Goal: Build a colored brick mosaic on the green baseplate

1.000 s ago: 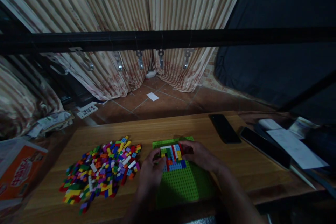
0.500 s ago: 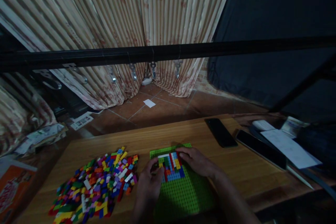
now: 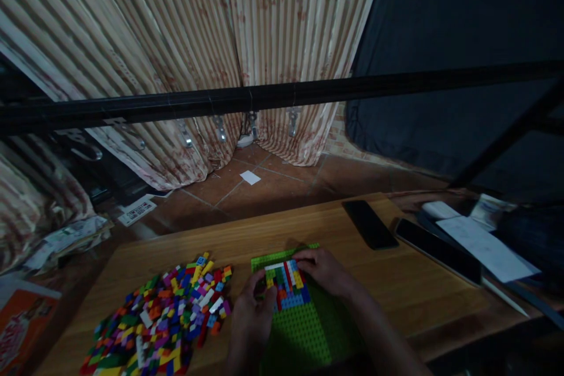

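Note:
A flat block of toy building bricks [image 3: 288, 301], in blue, red, yellow, green and white, sits on the upper part of a green studded baseplate [image 3: 304, 335]. My left hand [image 3: 253, 314] is at the block's left side, thumb and forefinger bent against its edge. At the upper right corner, my right hand [image 3: 328, 273] rests its fingertips on the bricks, the other fingers curled underneath. Both hands grip the block from opposite sides. Whether a loose brick is under either hand's fingertips is hidden. The right forearm shades the baseplate's right side.
A heap of loose bricks [image 3: 163, 317] spreads over the left of the wooden table [image 3: 247, 232]. At the back right lie a black phone [image 3: 370, 223], a second dark device [image 3: 438, 251] and papers [image 3: 487, 247]. A dark metal bar [image 3: 273, 97] with hooks crosses beyond the table.
The view has tilted up slightly. My right fingertips stay at the block's upper right corner with a small shift; my left hand keeps nearly the same place. The bricks look unchanged.

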### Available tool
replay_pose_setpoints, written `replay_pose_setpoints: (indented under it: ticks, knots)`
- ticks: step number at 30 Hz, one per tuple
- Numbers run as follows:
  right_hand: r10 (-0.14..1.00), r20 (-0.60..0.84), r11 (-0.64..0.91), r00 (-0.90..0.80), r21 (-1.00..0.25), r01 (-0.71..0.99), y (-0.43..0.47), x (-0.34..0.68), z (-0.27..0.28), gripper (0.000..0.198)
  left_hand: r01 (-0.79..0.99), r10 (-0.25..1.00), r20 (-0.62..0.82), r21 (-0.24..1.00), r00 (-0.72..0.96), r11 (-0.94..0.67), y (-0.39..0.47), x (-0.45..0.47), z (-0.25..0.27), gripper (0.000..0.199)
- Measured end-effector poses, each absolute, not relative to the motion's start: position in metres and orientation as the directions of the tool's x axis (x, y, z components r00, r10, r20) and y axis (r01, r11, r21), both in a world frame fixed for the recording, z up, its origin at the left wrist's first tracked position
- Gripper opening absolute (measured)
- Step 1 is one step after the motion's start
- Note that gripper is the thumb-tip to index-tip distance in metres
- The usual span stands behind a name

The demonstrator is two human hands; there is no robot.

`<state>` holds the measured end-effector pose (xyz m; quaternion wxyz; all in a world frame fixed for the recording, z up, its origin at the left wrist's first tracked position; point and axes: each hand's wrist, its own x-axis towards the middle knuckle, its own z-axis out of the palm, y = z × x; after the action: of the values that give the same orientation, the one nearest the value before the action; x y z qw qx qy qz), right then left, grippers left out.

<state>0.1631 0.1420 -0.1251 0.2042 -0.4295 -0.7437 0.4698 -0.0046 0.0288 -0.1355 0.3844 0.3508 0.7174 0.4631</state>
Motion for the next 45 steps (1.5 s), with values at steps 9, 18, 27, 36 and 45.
replay_pose_setpoints:
  ticks: [9,18,27,36,45]
  knots:
    - [0.875,-0.161,0.106,-0.457,-0.856,0.505,0.148,0.158,-0.13,0.021,0.175,0.864,-0.224,0.927,-0.451,0.332,0.03,0.0,-0.121,0.039]
    - [0.856,-0.121,0.177,-0.502,-0.844,0.506,0.146,0.162,-0.128,0.024,0.214,0.872,-0.258,0.904,-0.416,0.37,0.028,-0.002,-0.114,0.038]
    - [0.815,-0.179,0.113,-0.551,-0.884,0.454,0.147,0.173,-0.126,0.035,0.118,0.894,-0.271,0.936,-0.358,0.331,0.029,-0.003,-0.117,0.038]
    - [0.756,-0.282,-0.036,-0.59,-0.919,0.393,0.148,0.181,-0.133,0.047,0.17,0.894,-0.259,0.926,-0.367,0.338,0.025,0.003,-0.116,0.036]
    - [0.772,-0.253,0.058,-0.584,-0.886,0.46,0.146,0.181,-0.13,0.05,0.245,0.894,-0.229,0.909,-0.386,0.338,0.024,0.005,-0.11,0.04]
